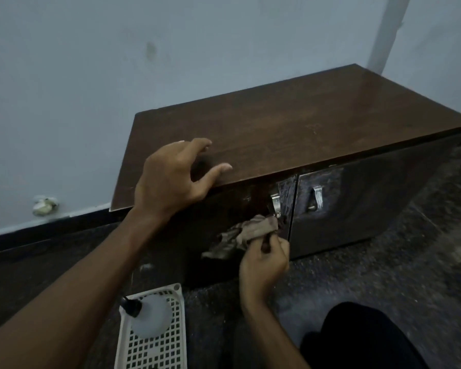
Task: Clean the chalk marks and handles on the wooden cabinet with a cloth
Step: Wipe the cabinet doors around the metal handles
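A low dark wooden cabinet (290, 121) stands against the wall, its two doors facing me. Each door carries a metal handle: the left handle (275, 202) and the right handle (317, 199). White chalk smears (288, 187) show on the doors around both handles. My right hand (265, 262) grips a crumpled brownish cloth (248, 231) and holds it against the bottom of the left handle. My left hand (171, 179) rests over the cabinet's front top edge, fingers spread and relaxed, holding nothing.
A white perforated plastic basket (155, 342) sits on the dark speckled floor (370, 283) near me, with a translucent bottle (151, 318) with a black cap lying in it. My dark-clad knee (362, 339) is at the lower right. A white pipe (389, 30) runs up the wall.
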